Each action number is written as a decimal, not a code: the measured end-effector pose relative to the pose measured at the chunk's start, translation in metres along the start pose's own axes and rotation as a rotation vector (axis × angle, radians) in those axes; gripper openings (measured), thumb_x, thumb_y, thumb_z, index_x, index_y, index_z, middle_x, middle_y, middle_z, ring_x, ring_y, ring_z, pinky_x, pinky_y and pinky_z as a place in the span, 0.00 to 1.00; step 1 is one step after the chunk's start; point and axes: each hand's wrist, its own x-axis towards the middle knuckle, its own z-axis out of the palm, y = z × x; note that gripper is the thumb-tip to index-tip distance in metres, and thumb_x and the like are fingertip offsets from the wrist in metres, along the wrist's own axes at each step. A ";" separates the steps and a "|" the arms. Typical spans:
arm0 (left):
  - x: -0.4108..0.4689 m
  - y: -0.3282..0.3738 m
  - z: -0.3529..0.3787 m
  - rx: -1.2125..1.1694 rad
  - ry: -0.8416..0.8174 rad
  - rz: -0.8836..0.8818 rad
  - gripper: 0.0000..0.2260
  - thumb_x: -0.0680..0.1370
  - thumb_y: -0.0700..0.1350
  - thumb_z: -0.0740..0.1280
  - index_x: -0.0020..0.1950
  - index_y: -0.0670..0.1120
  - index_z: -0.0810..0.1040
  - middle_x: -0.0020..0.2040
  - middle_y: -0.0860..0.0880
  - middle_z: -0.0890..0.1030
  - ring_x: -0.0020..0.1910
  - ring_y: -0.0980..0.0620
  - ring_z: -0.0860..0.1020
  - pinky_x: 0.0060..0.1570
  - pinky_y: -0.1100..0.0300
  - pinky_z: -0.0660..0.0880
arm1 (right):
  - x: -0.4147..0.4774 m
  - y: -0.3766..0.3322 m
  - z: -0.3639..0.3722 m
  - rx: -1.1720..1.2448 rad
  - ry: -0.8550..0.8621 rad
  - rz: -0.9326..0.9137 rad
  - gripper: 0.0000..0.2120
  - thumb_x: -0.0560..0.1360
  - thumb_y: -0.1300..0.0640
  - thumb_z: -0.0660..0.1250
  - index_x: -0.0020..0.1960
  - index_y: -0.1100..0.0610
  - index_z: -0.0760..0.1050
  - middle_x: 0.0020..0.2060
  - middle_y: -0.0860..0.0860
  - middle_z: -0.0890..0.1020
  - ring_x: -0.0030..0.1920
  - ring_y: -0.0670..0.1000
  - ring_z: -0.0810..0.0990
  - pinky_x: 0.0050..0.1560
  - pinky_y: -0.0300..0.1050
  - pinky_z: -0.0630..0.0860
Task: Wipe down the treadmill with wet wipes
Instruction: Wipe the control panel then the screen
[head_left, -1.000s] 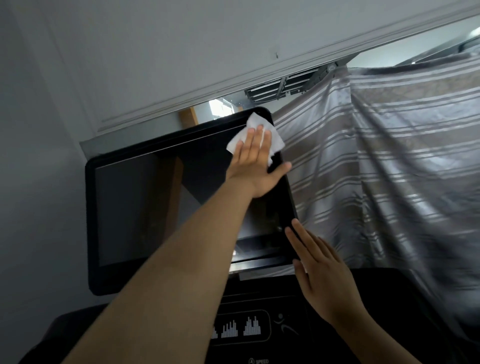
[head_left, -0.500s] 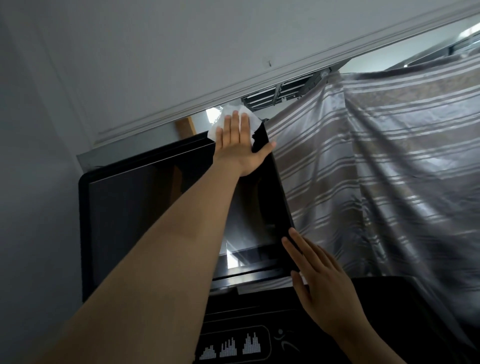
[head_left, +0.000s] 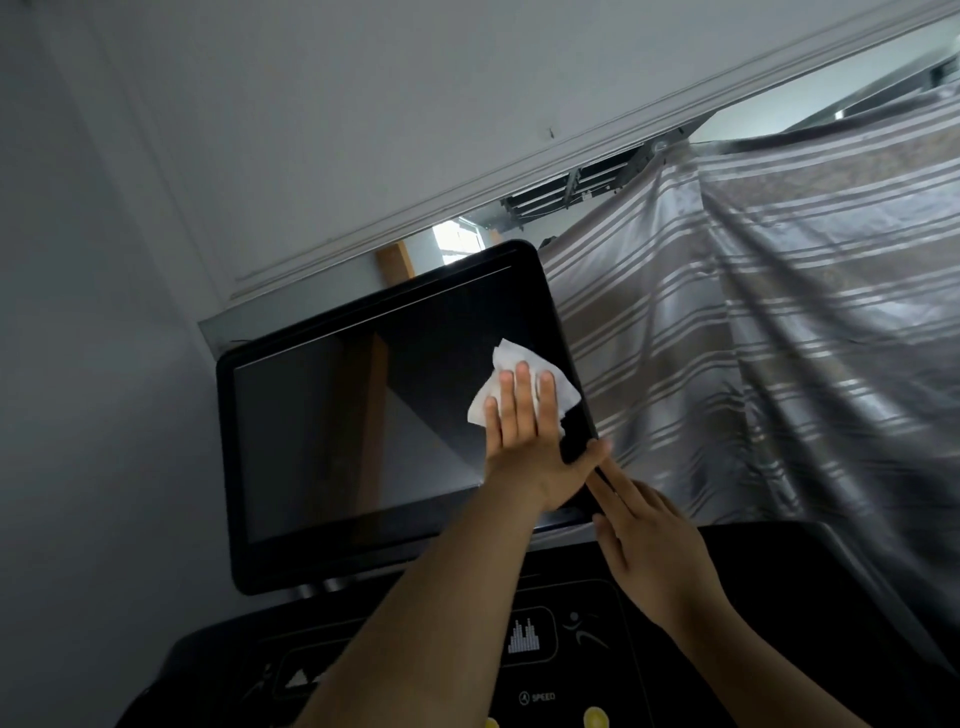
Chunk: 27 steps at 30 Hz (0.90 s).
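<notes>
While our left hand (head_left: 524, 441) pressed the wet wipe (head_left: 511, 364) flat on the treadmill screen (head_left: 363, 441) near its right edge, fingers (head_left: 522, 395) straight and together, most glass lay leftward along the screen's long axis. Our right hand (head_left: 654, 540), its fingers straight too, braced the near right corner.

The treadmill's dark screen (head_left: 337, 441) stood tilted above the black console (head_left: 561, 670), its glass reflecting the room. A crumpled white wet wipe (head_left: 511, 358) lay against the glass near the right edge, pressed flat under the straight fingers (head_left: 521, 395) of the left hand (head_left: 524, 447). The right hand (head_left: 654, 551) touched the frame's lower right edge. The console bore a bar-graph icon, a runner figure and a "SPEED" label.
</notes>
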 end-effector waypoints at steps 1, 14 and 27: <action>0.000 0.001 0.001 0.002 -0.016 -0.011 0.43 0.77 0.70 0.50 0.68 0.49 0.21 0.69 0.46 0.19 0.70 0.47 0.21 0.72 0.46 0.28 | 0.000 0.000 0.000 0.002 0.006 -0.004 0.25 0.77 0.52 0.54 0.74 0.55 0.67 0.72 0.49 0.71 0.52 0.51 0.81 0.51 0.43 0.78; 0.100 -0.009 -0.095 -0.067 0.060 -0.132 0.45 0.75 0.74 0.48 0.76 0.47 0.28 0.75 0.45 0.25 0.73 0.45 0.26 0.73 0.46 0.30 | 0.002 -0.001 -0.002 0.059 -0.011 0.019 0.27 0.77 0.49 0.54 0.76 0.50 0.63 0.78 0.43 0.59 0.46 0.40 0.79 0.48 0.31 0.70; 0.120 -0.022 -0.110 -0.012 0.176 -0.054 0.43 0.76 0.72 0.46 0.77 0.48 0.31 0.77 0.47 0.29 0.75 0.48 0.28 0.74 0.47 0.30 | 0.005 0.000 -0.005 0.103 -0.023 0.014 0.28 0.75 0.51 0.60 0.75 0.50 0.66 0.78 0.42 0.59 0.48 0.40 0.78 0.47 0.30 0.70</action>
